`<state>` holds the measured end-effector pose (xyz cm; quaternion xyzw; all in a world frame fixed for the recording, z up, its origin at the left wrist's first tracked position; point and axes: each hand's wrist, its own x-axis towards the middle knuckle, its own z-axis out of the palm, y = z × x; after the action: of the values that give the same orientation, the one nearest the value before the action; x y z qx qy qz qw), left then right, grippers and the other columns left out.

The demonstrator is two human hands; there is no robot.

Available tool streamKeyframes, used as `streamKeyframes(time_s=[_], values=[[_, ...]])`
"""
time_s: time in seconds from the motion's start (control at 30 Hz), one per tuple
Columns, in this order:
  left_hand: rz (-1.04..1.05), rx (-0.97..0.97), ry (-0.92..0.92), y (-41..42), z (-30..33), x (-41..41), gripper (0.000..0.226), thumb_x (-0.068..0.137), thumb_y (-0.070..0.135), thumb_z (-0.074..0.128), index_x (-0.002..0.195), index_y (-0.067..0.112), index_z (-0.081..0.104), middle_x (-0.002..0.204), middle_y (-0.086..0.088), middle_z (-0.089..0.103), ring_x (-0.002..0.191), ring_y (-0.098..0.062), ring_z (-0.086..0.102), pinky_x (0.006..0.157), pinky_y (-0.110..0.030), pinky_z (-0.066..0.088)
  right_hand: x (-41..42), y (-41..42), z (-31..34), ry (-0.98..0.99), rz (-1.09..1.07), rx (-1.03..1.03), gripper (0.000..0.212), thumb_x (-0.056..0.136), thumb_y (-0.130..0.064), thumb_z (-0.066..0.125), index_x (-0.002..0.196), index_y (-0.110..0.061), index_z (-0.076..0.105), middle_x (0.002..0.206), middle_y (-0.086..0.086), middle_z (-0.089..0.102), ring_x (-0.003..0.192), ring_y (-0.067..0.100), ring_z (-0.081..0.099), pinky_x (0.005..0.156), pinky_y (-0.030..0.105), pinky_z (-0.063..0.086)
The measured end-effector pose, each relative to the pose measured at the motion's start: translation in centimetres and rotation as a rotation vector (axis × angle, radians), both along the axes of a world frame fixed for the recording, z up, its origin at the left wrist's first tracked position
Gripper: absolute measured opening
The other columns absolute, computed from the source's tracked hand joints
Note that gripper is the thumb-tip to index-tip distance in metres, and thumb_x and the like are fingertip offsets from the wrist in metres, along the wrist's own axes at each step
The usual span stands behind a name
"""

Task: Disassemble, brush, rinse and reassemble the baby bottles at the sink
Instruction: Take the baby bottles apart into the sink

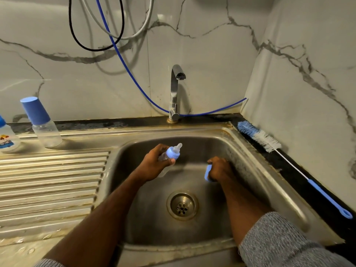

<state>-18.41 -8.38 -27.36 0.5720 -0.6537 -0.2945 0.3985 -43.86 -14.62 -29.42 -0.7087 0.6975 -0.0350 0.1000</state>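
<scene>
Over a stainless-steel sink basin (250,162), a person's left hand (154,164) curls its fingers and thumb around a small clear baby bottle with a blue collar and translucent teat (173,152), the teat tilted up and to the right above the basin. The right hand (219,168) is closed around a light-blue plastic cap (207,172), held low near the basin's right wall, apart from the bottle. On the ribbed steel drainboard (54,182) at left stand a clear bottle with a tall blue cap (41,122) and, at the frame's edge, a printed bottle (7,139). A blue-and-white bottle brush with a long blue handle (269,141) lies on the dark tabletop (300,178) at right. A chrome tap (175,93) stands behind the basin.
</scene>
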Motion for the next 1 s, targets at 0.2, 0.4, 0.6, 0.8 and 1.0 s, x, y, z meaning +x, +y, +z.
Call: streamKeyframes(time_s=[0.2, 0.4, 0.6, 0.8, 1.0], values=[[0.044, -0.036, 0.006, 0.2, 0.5, 0.0, 0.035, 0.086, 0.03, 0.078, 0.118, 0.028, 0.061, 0.108, 0.013, 0.065, 0.1, -0.005, 0.063, 0.089, -0.031, 0.054, 4.2, -0.2, 4.6, -0.753, 0.096, -0.019, 0.043, 0.081, -0.037, 0.081, 0.119, -0.021, 0.068, 0.11, 0.004, 0.07, 0.093, 0.017, 0.065, 0.08, 0.029, 0.053], [0.062, -0.131, -0.013, 0.6, 1.1, 0.0, 0.049, 0.082, 0.027, 0.082, 0.127, 0.019, 0.062, 0.114, 0.006, 0.068, 0.1, 0.0, 0.064, 0.082, -0.013, 0.053, 7.4, 2.6, 6.0, -1.104, 0.275, 0.246, 0.038, 0.089, -0.045, 0.072, 0.118, -0.02, 0.068, 0.103, 0.008, 0.074, 0.091, 0.022, 0.072, 0.07, 0.034, 0.06], [0.138, -0.208, -0.143, 0.9, 1.5, 0.1, 0.065, 0.065, 0.031, 0.093, 0.12, 0.026, 0.058, 0.116, 0.011, 0.061, 0.103, -0.004, 0.057, 0.083, -0.014, 0.046, 8.8, 2.4, 6.1, -1.125, 0.223, 0.036, 0.038, 0.081, -0.036, 0.082, 0.11, -0.015, 0.07, 0.094, 0.004, 0.076, 0.086, 0.018, 0.074, 0.066, 0.028, 0.061], [0.045, -0.129, -0.132, 0.6, 2.4, 1.5, 0.051, 0.069, 0.038, 0.089, 0.113, 0.026, 0.066, 0.103, 0.012, 0.069, 0.094, -0.002, 0.065, 0.084, -0.024, 0.056, 7.8, 2.3, 7.0, -1.017, 0.367, 0.034, 0.018, 0.089, -0.034, 0.074, 0.094, -0.017, 0.069, 0.085, 0.0, 0.071, 0.078, 0.01, 0.067, 0.063, 0.016, 0.051], [-0.168, 0.127, 0.26, 1.7, 3.0, 2.6, 0.035, 0.087, 0.027, 0.075, 0.119, 0.016, 0.068, 0.105, -0.006, 0.075, 0.099, -0.022, 0.072, 0.081, -0.034, 0.061, 6.7, 2.0, 7.0, -1.168, 0.534, 0.14, 0.039, 0.087, -0.012, 0.076, 0.124, -0.014, 0.066, 0.121, 0.002, 0.072, 0.116, 0.018, 0.066, 0.102, 0.038, 0.053]])
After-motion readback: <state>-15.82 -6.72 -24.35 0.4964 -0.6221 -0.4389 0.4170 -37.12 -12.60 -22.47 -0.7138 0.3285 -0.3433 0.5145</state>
